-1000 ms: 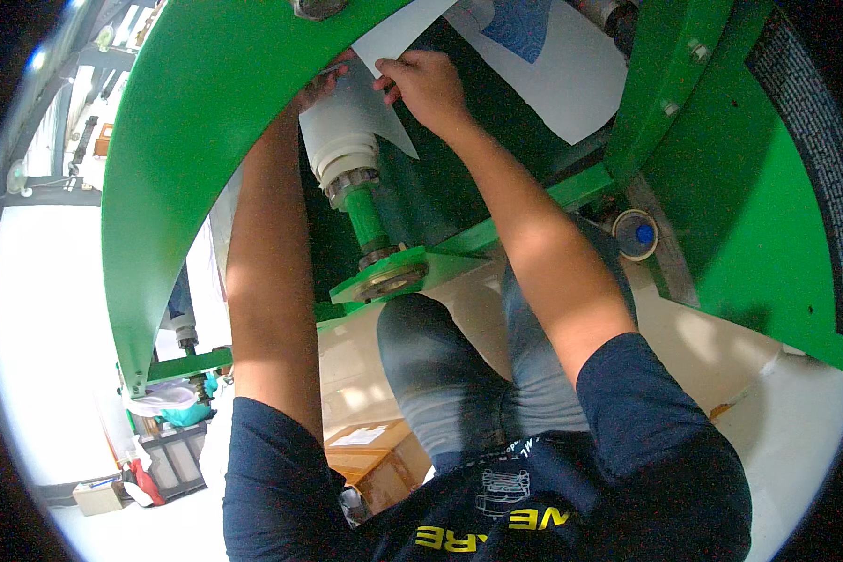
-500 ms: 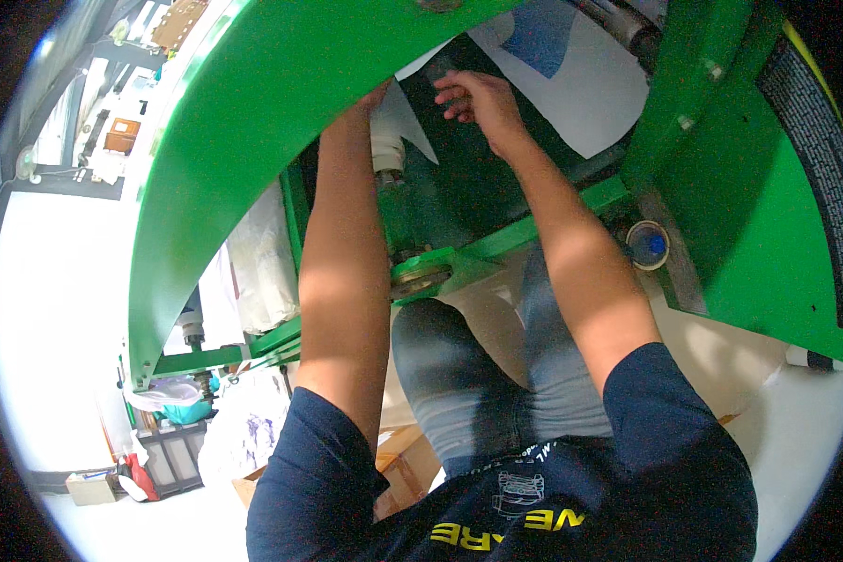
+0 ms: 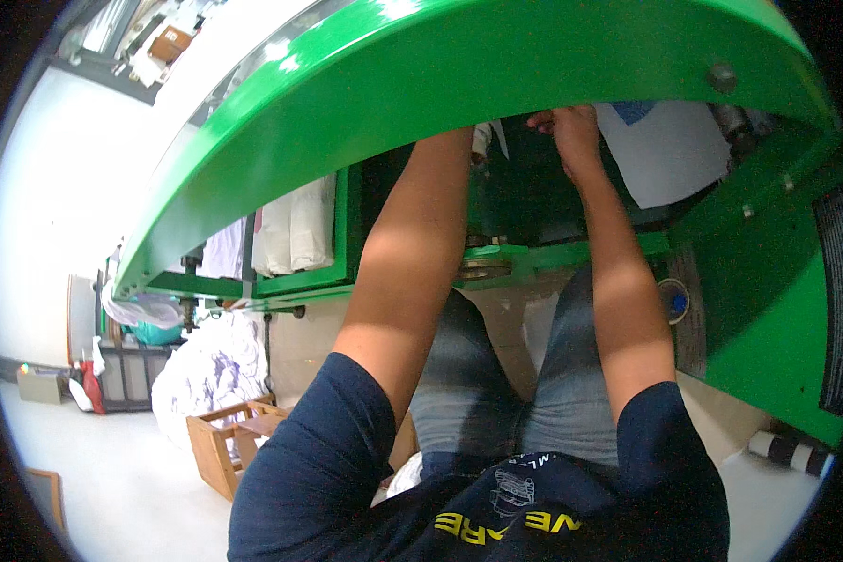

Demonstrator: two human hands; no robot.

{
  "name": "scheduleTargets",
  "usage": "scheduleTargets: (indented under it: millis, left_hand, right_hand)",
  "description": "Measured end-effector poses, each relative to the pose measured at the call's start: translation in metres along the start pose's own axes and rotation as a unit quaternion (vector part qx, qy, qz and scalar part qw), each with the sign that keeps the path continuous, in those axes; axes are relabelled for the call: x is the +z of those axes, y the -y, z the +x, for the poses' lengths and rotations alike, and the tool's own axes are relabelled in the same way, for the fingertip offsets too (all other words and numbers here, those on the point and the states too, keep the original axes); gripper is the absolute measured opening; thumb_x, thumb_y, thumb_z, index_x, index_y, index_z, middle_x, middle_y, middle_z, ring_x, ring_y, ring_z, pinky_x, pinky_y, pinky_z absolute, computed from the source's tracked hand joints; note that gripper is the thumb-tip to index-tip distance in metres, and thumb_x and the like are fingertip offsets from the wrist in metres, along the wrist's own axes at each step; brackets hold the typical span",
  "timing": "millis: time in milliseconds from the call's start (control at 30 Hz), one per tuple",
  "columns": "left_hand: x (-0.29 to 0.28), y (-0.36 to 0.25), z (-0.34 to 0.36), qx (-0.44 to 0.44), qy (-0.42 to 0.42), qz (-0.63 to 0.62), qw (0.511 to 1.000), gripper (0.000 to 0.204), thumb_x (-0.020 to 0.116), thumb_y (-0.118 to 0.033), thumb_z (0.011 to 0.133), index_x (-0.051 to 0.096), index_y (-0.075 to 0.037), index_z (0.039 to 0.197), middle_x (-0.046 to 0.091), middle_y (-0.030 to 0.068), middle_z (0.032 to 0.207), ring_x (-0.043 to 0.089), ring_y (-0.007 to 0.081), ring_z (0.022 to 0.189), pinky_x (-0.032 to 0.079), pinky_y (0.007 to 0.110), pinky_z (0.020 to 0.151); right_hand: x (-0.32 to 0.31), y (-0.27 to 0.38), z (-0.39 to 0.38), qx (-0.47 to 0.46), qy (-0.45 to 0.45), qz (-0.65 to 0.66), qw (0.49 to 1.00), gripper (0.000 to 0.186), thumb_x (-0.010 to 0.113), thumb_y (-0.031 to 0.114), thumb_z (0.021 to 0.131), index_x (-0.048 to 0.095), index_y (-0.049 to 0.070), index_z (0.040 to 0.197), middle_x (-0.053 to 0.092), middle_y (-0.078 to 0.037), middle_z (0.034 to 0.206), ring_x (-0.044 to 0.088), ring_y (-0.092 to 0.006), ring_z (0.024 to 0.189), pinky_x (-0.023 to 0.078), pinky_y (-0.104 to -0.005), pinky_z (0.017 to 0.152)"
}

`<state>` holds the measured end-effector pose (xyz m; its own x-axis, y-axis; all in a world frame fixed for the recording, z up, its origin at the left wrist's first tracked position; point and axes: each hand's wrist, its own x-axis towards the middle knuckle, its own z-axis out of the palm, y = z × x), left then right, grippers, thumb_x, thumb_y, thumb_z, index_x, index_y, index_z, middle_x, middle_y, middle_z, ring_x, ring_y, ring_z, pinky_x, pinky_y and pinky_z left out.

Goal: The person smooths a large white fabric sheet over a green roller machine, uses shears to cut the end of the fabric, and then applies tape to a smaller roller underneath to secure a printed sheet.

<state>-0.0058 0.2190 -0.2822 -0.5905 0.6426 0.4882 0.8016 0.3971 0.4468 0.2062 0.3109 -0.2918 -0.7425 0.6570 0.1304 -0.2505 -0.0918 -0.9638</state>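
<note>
Reaching up under a broad, glossy green metal guard (image 3: pixel 459 84) that arches across the far side of the view, both bare forearms rise from dark blue short sleeves. The right hand (image 3: pixel 567 131) shows just below the guard's curved lip, its fingers bunched together at the left edge of a smooth white sheet (image 3: pixel 670 155); whether they pinch the sheet cannot be told, as the fingertips are tucked in shadow. That sheet hangs flat and pale inside the machine's dark opening, to the right of the hand, with a patch of blue at its far edge. The left hand is hidden behind the guard, so its state cannot be told; only the left forearm (image 3: pixel 417 253) shows, running up to the rim. Beneath the arms, a straight green painted crossbar (image 3: pixel 571 255) spans the opening. On the left, soft white rolls of material (image 3: pixel 295 225) stand upright in a green frame. Lower left, a crumpled white plastic bag (image 3: pixel 206 375) bulges beside a plain wooden crate (image 3: pixel 225 450) on the pale floor.
</note>
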Motion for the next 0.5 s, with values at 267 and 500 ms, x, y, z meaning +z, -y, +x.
scheduleTargets:
  millis: [267, 500]
  left_hand:
    - [-0.002, 0.002, -0.003, -0.01, -0.006, 0.029, 0.999, 0.039, 0.07, -0.033, 0.103, 0.072, -0.013, 0.136, 0.079, 0.0105, 0.124, 0.076, 0.0322, 0.11, 0.062, 0.047, 0.099]
    - [-0.01, 0.016, 0.003, -0.007, -0.009, 0.068, 0.998, 0.038, 0.07, -0.035, 0.103, 0.072, -0.015, 0.136, 0.079, 0.0105, 0.125, 0.076, 0.0324, 0.111, 0.062, 0.048, 0.099]
  right_hand:
    - [0.006, -0.004, 0.002, -0.015, -0.008, 0.0, 1.0, 0.033, 0.071, 0.031, 0.108, 0.081, 0.001, 0.115, 0.083, -0.008, 0.097, 0.073, -0.0132, 0.073, 0.056, -0.0322, 0.067]
    - [0.008, -0.021, 0.011, -0.027, 0.02, -0.001, 0.999, 0.034, 0.074, 0.033, 0.105, 0.082, 0.001, 0.114, 0.084, -0.008, 0.095, 0.074, -0.0139, 0.072, 0.057, -0.0314, 0.067]
